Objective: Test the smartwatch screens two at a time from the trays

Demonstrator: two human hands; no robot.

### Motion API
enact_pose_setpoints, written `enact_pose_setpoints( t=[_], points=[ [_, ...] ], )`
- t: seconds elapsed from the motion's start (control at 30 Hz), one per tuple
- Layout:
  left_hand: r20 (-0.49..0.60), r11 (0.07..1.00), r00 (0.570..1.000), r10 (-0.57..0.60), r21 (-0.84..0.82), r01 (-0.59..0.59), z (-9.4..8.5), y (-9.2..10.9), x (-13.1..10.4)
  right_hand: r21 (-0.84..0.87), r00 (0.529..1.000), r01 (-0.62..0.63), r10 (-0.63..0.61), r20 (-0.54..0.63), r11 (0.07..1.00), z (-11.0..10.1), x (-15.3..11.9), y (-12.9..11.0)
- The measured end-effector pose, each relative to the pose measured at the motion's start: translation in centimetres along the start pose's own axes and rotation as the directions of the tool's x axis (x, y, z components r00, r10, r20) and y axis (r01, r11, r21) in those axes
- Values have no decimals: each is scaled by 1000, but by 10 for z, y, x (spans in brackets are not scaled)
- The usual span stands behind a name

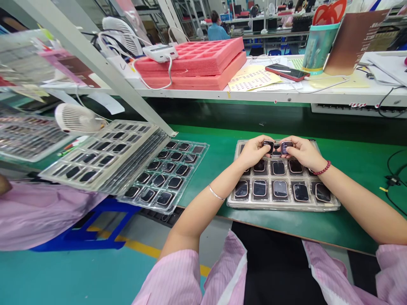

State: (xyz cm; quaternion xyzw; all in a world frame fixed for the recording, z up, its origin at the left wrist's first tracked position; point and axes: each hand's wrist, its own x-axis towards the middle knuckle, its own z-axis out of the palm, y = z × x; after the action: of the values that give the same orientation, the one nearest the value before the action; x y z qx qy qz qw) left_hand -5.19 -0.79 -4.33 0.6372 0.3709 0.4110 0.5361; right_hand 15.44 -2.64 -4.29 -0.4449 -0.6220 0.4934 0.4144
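Two square smartwatch bodies are held up side by side over the back of a plastic tray [282, 206]. My left hand [255, 151] pinches one smartwatch [269, 145] with its thumb on the face. In my right hand [300, 151] is the other smartwatch [285, 147], its dark screen showing some light marks and the thumb across it. Below the hands, rows of watch bodies [280, 189] lie face up in the tray's pockets. Both wrists hide part of the tray's back rows.
To the left stands a stack of trays [104, 156] beside a clear tray [173, 169] of watches. A shelf [254, 96] crosses behind, bearing pink foam [203, 59], a phone [286, 72] and a cup [319, 48]. Black cables [394, 180] lie right. Another person's pink sleeve [44, 216] is at left.
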Motion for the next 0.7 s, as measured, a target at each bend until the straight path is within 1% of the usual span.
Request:
enact_pose_setpoints(
  t=[0.23, 0.4, 0.7],
  points=[
    [-51, 998, 997, 63, 31, -62, -2, -9, 3, 7, 998, 48, -48, -35, 999, 0, 1, 2],
    [-31, 997, 996, 78, 16, -78, -3, -12, 5, -11, 998, 59, -59, 5, 998, 0, 2, 3],
    [-31, 997, 997, 77, -7, -78, -2, -9, 3, -9, 999, 52, -52, 13, 999, 0, 1, 3]
  ],
)
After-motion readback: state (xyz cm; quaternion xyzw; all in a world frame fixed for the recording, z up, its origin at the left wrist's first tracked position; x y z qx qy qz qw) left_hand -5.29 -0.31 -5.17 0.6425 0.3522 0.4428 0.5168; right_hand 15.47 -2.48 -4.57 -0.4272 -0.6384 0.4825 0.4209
